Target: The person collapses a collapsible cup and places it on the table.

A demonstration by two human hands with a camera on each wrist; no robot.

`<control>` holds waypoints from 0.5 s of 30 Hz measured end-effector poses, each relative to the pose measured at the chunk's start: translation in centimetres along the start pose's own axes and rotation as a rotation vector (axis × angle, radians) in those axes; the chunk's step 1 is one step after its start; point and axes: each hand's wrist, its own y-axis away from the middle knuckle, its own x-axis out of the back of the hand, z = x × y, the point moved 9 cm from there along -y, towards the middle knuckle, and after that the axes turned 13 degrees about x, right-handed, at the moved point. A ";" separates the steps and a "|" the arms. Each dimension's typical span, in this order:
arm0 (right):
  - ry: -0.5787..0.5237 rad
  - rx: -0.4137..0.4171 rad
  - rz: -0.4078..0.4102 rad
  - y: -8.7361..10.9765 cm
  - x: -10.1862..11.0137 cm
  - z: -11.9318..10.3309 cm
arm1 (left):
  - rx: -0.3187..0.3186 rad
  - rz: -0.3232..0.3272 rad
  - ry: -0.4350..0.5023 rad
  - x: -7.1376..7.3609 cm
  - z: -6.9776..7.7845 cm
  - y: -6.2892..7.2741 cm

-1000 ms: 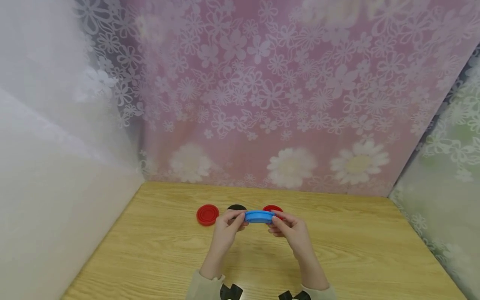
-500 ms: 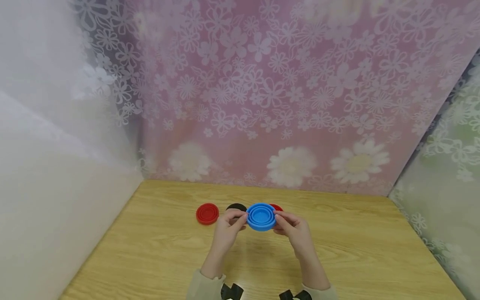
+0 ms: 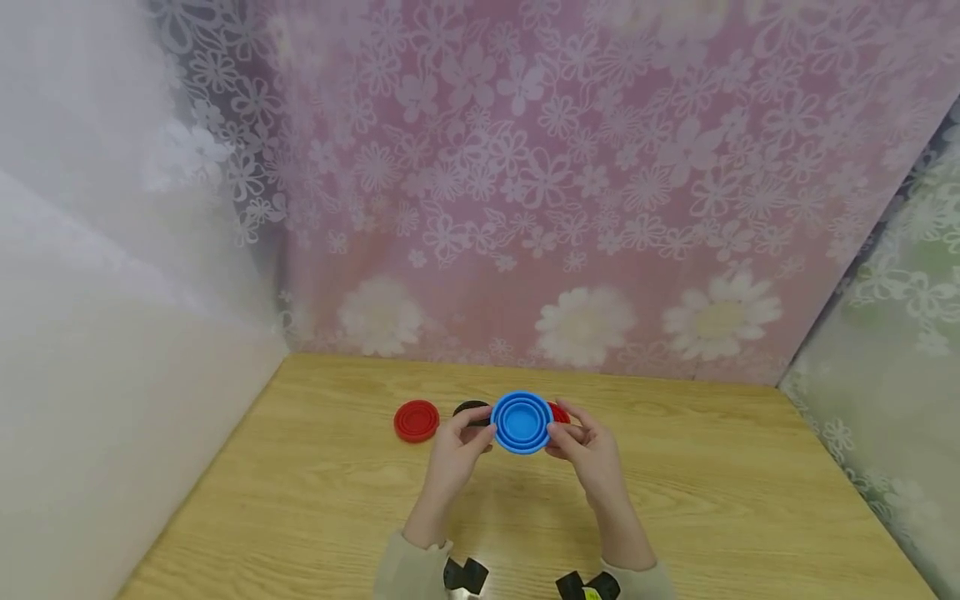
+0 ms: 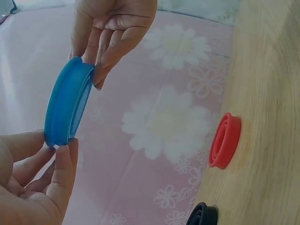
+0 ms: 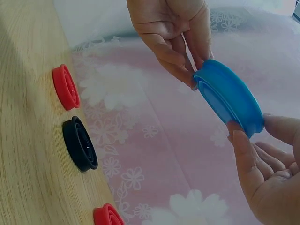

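Note:
A blue collapsible cup (image 3: pixel 521 422), folded flat into concentric rings, is held up above the table with its ringed face turned to the head camera. My left hand (image 3: pixel 452 450) pinches its left edge between thumb and fingers. On the opposite edge, my right hand (image 3: pixel 592 454) pinches it the same way. Seen from the left wrist, the blue cup (image 4: pixel 69 102) stands nearly edge-on between both hands. Behind the hands lie a black ringed disc (image 3: pixel 469 408) and a red ringed disc (image 3: pixel 559 413), both partly hidden in the head view.
Another red ringed disc (image 3: pixel 416 421) lies at the left of the row on the wooden table (image 3: pixel 330 500). A pink flowered curtain (image 3: pixel 480 208) hangs along the table's back edge, with pale sheets on both sides.
The blue cup has tipped from nearly edge-on to showing its ringed face to the head camera. Both hands keep their hold on its edges and have tilted with it.

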 end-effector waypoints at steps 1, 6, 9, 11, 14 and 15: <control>0.005 0.010 0.000 0.0 0.1 0.1 | -0.006 -0.004 -0.007 -0.1 -0.1 -0.1; 0.005 0.093 -0.006 -0.5 1.4 2.2 | -0.006 -0.007 -0.008 -0.9 -0.7 -0.6; -0.025 0.127 -0.027 -1.3 3.0 5.2 | -0.008 -0.017 -0.005 -1.8 -1.2 -1.1; -0.014 0.140 -0.022 -2.1 4.8 8.4 | -0.010 -0.030 0.000 -2.6 -1.6 -1.6; 0.060 0.105 0.009 -2.7 6.6 10.3 | -0.002 -0.052 0.026 -3.9 -2.3 -2.4; 0.083 0.061 0.021 -2.6 6.6 9.4 | 0.011 -0.054 0.035 -4.4 -2.8 -2.9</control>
